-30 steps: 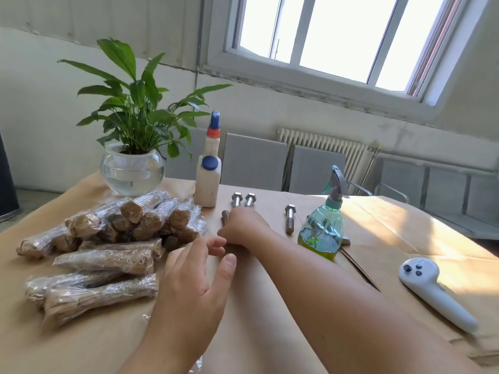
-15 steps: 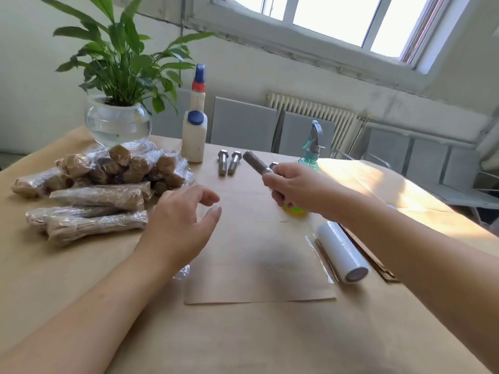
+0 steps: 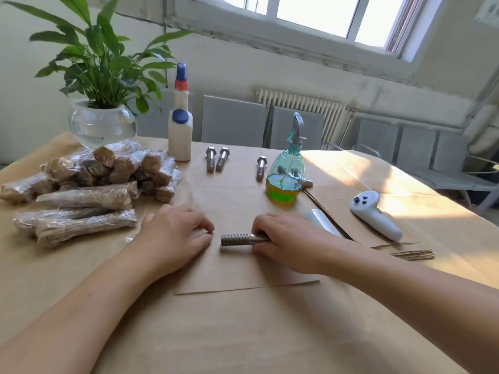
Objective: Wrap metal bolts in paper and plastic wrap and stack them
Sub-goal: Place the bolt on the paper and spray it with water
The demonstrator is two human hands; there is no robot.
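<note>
My right hand grips a large metal bolt by its head end and holds it flat on a loose sheet of brown paper, threads pointing left. My left hand rests on the same sheet just left of the bolt's tip, fingers curled onto the paper. Three bare bolts lie farther back. A stack of wrapped bolts sits at the left. The plastic wrap roll lies behind my right hand, partly hidden.
Behind the bolts stand a white glue bottle and a green spray bottle. A potted plant in a glass bowl is at the back left. A white controller and paper strips lie on the right.
My right hand picked a bolt from the back row, carried it toward me and set it down on the paper sheet. My left hand came down onto the sheet beside it.
</note>
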